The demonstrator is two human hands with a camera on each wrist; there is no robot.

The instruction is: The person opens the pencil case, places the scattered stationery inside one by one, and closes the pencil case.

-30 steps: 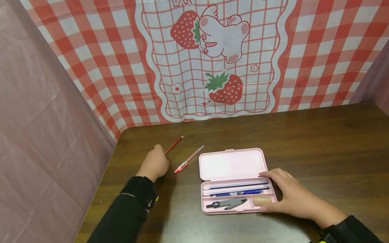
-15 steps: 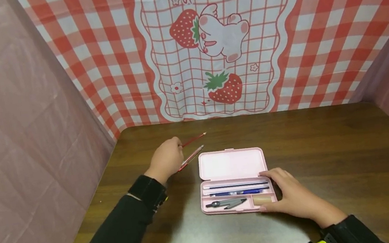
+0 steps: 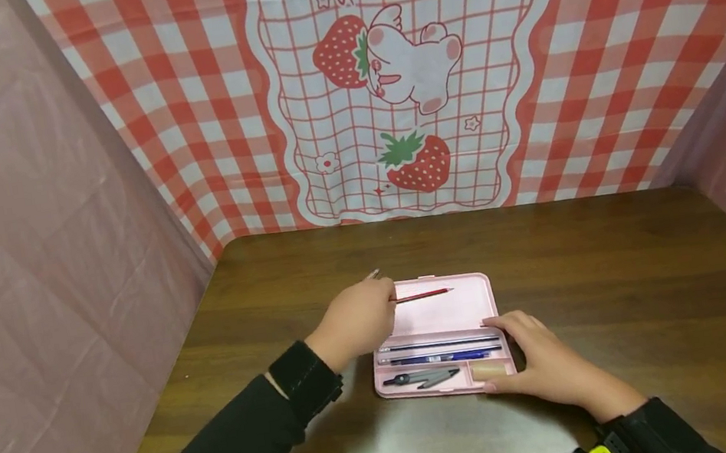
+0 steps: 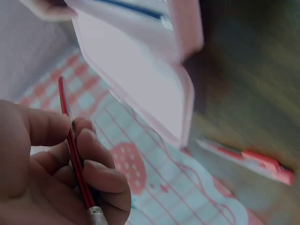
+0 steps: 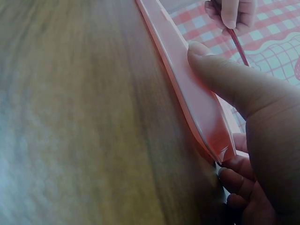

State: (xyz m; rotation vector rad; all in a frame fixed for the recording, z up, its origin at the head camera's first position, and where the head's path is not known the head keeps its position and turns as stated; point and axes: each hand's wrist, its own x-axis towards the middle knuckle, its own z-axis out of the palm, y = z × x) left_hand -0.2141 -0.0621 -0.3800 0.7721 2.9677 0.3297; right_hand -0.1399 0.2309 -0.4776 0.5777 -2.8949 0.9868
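Observation:
My left hand (image 3: 358, 316) pinches a red pencil (image 3: 424, 295) between thumb and fingers, over the raised lid of an open pink pencil case (image 3: 445, 314). In the left wrist view the fingers curl round the shaft of the pencil (image 4: 77, 161), near its metal-banded end. The right hand (image 3: 553, 370) grips the right end of the case, its thumb at the front edge and fingers behind. Inside the case lie a blue pen (image 3: 447, 358), more slim sticks behind it, a grey compass (image 3: 419, 379) and a tan block (image 3: 489, 370) in a small compartment.
A clear and red pen (image 4: 253, 161) lies on the wooden table (image 3: 622, 283) left of the case, mostly behind my left hand in the head view. A red checked strawberry cloth (image 3: 401, 97) hangs at the back, with pink fabric (image 3: 48, 263) at the sides.
My left hand has carried the red pencil rightward from the table's left side to over the case lid, passing in front of the clear and red pen. The right hand stays on the case.

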